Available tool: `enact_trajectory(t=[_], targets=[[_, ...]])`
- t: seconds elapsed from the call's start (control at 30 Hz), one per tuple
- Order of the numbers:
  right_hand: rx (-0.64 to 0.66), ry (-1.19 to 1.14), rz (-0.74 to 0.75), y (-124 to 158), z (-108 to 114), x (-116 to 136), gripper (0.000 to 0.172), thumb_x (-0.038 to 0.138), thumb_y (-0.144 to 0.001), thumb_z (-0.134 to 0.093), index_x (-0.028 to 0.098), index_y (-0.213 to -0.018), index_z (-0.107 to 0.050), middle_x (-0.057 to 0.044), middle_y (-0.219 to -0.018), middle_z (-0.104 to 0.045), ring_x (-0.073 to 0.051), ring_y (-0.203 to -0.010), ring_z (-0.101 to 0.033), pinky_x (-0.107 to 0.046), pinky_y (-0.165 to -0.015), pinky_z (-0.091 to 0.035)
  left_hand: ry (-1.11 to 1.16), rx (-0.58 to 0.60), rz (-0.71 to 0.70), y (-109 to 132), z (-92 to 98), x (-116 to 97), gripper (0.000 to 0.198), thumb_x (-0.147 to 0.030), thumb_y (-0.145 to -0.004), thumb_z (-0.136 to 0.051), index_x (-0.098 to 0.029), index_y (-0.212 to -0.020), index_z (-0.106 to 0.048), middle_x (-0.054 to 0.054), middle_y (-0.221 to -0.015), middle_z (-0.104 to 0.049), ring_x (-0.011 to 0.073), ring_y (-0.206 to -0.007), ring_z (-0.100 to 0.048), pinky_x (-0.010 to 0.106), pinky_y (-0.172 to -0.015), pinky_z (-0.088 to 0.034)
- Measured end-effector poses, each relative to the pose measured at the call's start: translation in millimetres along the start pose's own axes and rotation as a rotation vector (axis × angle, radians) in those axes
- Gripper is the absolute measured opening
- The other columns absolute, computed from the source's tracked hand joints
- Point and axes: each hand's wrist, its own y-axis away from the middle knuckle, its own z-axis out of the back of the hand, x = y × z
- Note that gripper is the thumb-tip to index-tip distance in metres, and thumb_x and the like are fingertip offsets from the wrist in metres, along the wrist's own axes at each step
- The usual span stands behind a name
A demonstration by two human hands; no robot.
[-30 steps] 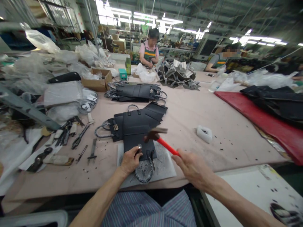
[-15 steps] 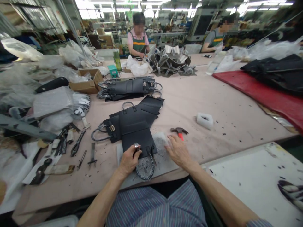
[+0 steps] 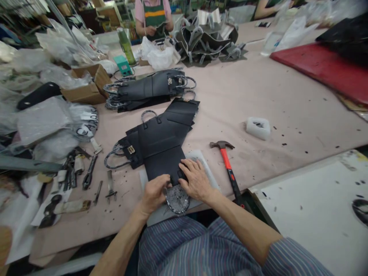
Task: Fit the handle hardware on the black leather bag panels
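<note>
A black leather bag panel (image 3: 163, 161) lies in front of me, with a looped handle (image 3: 178, 211) at its near edge. My left hand (image 3: 155, 193) is closed at the left side of that edge, thumb and fingers pressed together; what they pinch is hidden. On the right side, my right hand (image 3: 196, 179) has bent fingers over the panel and its thumb near the handle's base, gripping there. Under the panel lies a pale board (image 3: 214, 182). A claw hammer (image 3: 227, 163) with a red and black handle rests to the right of my right hand.
More bag panels (image 3: 146, 87) are stacked behind. Left are hand tools (image 3: 110, 188), a cardboard box (image 3: 84, 90) and plastic bags. A white block with a hollow (image 3: 258, 128) stands right of centre, a red board (image 3: 319, 73) beyond. A co-worker (image 3: 153, 19) stands across the table.
My right hand has moved left from beside the hammer onto the panel. The small metal piece seen in my left hand is now hidden. The view has tipped downward.
</note>
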Motion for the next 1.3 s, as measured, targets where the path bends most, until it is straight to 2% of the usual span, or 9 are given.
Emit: enact_trajectory(t=[0.07, 0.13, 0.2, 0.43, 0.87, 1.03, 1.17, 1.23, 1.3], targets=[[0.002, -0.003, -0.001, -1, 0, 0, 0.057, 0.033, -0.09, -0.063, 0.019, -0.144, -0.053, -0.013, -0.154, -0.049, -0.034, -0.143, -0.04, -0.061, -0.122, -0.023, 0.021, -0.049, 0.048, 0, -0.5, 2, 0.013, -0.03, -0.089, -0.068, -0.021, -0.097, -0.074, 0.007, -0.098, -0.08, 0.0215, -0.093, -0.077, 0.034, -0.088, -0.063], [0.008, -0.008, 0.0, -1, 0, 0, 0.057, 0.033, -0.09, -0.063, 0.019, -0.144, -0.053, -0.013, -0.154, -0.048, -0.035, -0.143, -0.039, -0.061, -0.122, -0.022, 0.075, -0.225, 0.216, 0, -1.3, 4, 0.016, -0.032, -0.093, -0.064, -0.02, -0.099, -0.072, 0.006, -0.095, -0.08, 0.0205, -0.088, -0.077, 0.035, -0.085, -0.063], [0.011, -0.015, 0.0, -1, 0, 0, 0.057, 0.034, -0.09, -0.063, 0.019, -0.144, -0.053, -0.014, -0.154, -0.048, -0.035, -0.143, -0.039, -0.062, -0.122, -0.022, 0.136, -0.302, 0.334, 0, -1.2, 4, 0.017, -0.033, -0.095, -0.063, -0.019, -0.101, -0.071, 0.005, -0.093, -0.079, 0.0199, -0.086, -0.077, 0.034, -0.085, -0.063], [0.031, -0.016, -0.015, -2, 1, -1, 0.057, 0.033, -0.09, -0.062, 0.018, -0.144, -0.052, -0.014, -0.155, -0.047, -0.035, -0.145, -0.037, -0.062, -0.123, -0.02, 0.062, -0.169, 0.25, -3, -4.5, -6, 0.013, -0.028, -0.088, -0.071, -0.021, -0.097, -0.076, 0.004, -0.097, -0.08, 0.0209, -0.092, -0.076, 0.036, -0.091, -0.062], [0.048, -0.011, -0.019, -3, 1, -2, 0.06, 0.035, -0.089, -0.062, 0.016, -0.145, -0.052, -0.013, -0.155, -0.046, -0.034, -0.145, -0.036, -0.059, -0.124, -0.019, -0.03, -0.148, 0.146, -5, -8.2, -6, 0.01, -0.022, -0.089, -0.069, -0.02, -0.096, -0.074, 0.004, -0.096, -0.08, 0.0195, -0.092, -0.076, 0.034, -0.092, -0.061], [0.034, -0.019, -0.009, -2, 1, -2, 0.059, 0.035, -0.089, -0.062, 0.017, -0.145, -0.052, -0.014, -0.155, -0.047, -0.035, -0.144, -0.036, -0.06, -0.123, -0.019, -0.125, -0.091, 0.074, -11, -13.6, -6, 0.011, -0.021, -0.09, -0.065, -0.021, -0.097, -0.074, 0.004, -0.097, -0.08, 0.0196, -0.092, -0.076, 0.031, -0.088, -0.061], [-0.014, -0.07, 0.019, -3, -1, -4, 0.051, 0.037, -0.092, -0.061, 0.018, -0.14, -0.055, -0.014, -0.151, -0.05, -0.034, -0.142, -0.039, -0.06, -0.122, -0.021, -0.158, -0.047, 0.071, -16, -17.0, -9, 0.013, -0.022, -0.09, -0.062, -0.021, -0.098, -0.073, 0.004, -0.097, -0.08, 0.02, -0.092, -0.077, 0.03, -0.087, -0.061], [-0.081, -0.125, 0.032, -1, 1, -10, 0.043, 0.036, -0.095, -0.056, 0.018, -0.134, -0.058, -0.013, -0.145, -0.055, -0.031, -0.137, -0.045, -0.056, -0.12, -0.028, -0.168, -0.036, 0.091, -17, -17.0, -11, 0.014, -0.023, -0.09, -0.061, -0.021, -0.099, -0.072, 0.004, -0.096, -0.08, 0.0201, -0.091, -0.077, 0.03, -0.087, -0.061], [-0.182, -0.129, -0.026, 7, 6, -21, 0.036, 0.033, -0.097, -0.053, 0.017, -0.128, -0.061, -0.014, -0.138, -0.059, -0.03, -0.13, -0.051, -0.05, -0.113, -0.038, -0.17, -0.033, 0.109, -17, -16.4, -12, 0.015, -0.024, -0.091, -0.06, -0.021, -0.099, -0.072, 0.004, -0.096, -0.08, 0.02, -0.091, -0.077, 0.03, -0.086, -0.06]])
